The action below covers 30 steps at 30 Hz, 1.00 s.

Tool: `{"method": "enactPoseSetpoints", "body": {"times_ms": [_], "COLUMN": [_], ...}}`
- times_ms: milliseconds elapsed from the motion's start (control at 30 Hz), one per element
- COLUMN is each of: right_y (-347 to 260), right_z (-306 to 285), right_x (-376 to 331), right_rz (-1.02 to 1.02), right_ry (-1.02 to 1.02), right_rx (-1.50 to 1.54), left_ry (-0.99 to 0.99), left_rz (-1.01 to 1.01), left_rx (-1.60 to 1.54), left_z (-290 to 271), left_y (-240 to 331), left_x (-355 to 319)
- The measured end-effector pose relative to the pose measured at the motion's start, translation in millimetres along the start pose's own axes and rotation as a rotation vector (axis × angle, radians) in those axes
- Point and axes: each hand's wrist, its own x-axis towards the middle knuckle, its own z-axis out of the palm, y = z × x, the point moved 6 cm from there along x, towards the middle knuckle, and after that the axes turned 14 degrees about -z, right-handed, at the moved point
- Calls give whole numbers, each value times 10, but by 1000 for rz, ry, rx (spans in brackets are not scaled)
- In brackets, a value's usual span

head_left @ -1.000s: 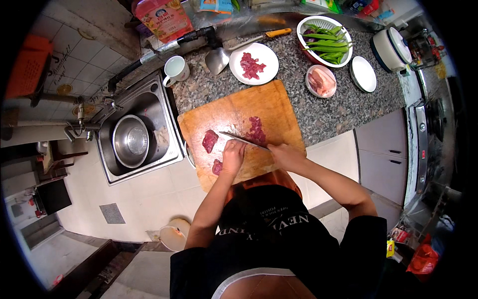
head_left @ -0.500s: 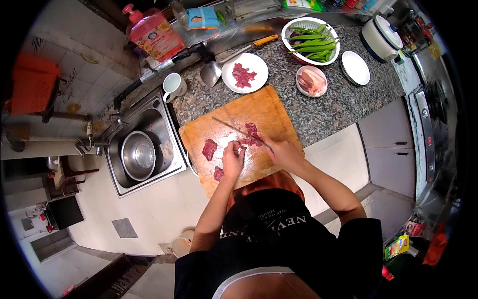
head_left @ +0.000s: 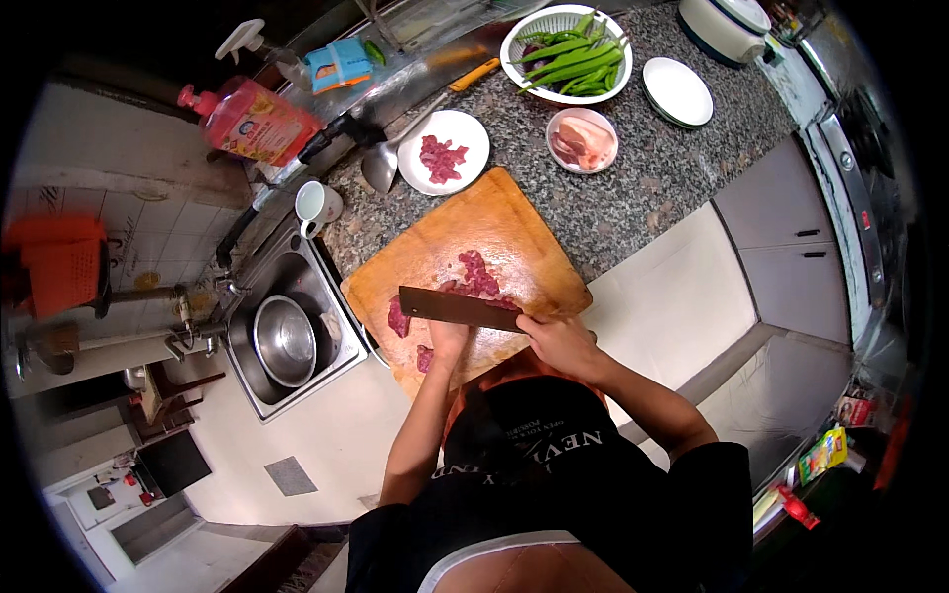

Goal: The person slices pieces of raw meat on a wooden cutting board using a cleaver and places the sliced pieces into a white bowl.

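A wide cleaver (head_left: pixel 457 307) is gripped at its handle by my right hand (head_left: pixel 560 346), its broad dark side turned up across the wooden cutting board (head_left: pixel 529 232). My left hand (head_left: pixel 450 341) is on the board just below the blade, which hides its fingers. Beyond the blade lies cut red meat (head_left: pixel 477 274) in a loose pile. A larger piece of meat (head_left: pixel 397 317) sits left of the blade, partly behind its end. Beside my left wrist rests a smaller piece (head_left: pixel 424 358). More cut meat (head_left: pixel 442 158) lies on a white plate (head_left: pixel 474 127) past the board.
Left stands a sink (head_left: pixel 259 390) holding a metal bowl (head_left: pixel 285 340); a mug (head_left: pixel 317 205) is at its corner. A spatula (head_left: pixel 380 166) lies by the plate. Farther right are a bowl of pale meat (head_left: pixel 583 141), a basket (head_left: pixel 514 49) of green peppers and white plates (head_left: pixel 678 91).
The cleaver has turned from nearly edge-on to showing its broad side and now covers my left fingers. My right hand has come nearer to me. The whole view has shifted and tilted.
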Motion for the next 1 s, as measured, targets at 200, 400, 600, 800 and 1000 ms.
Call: {"method": "enactPoseSetpoints", "body": {"times_ms": [200, 400, 600, 800, 1000], "right_y": [-49, 136, 360, 719, 814], "right_z": [-123, 93, 257, 305, 586], "right_x": [98, 284, 127, -369, -809], "right_rz": [-38, 44, 499, 613, 724], "right_ry": [102, 313, 301, 306, 215], "right_rx": [180, 648, 1196, 1169, 1117], "left_ry": [-391, -916, -1151, -412, -65], "left_rz": [-416, -610, -628, -535, -145], "left_rx": [-799, -1279, -1403, -822, -243], "left_z": [133, 181, 183, 61, 140], "left_y": [-65, 180, 135, -189, -135], "left_x": [31, -21, 21, 261, 282]}}
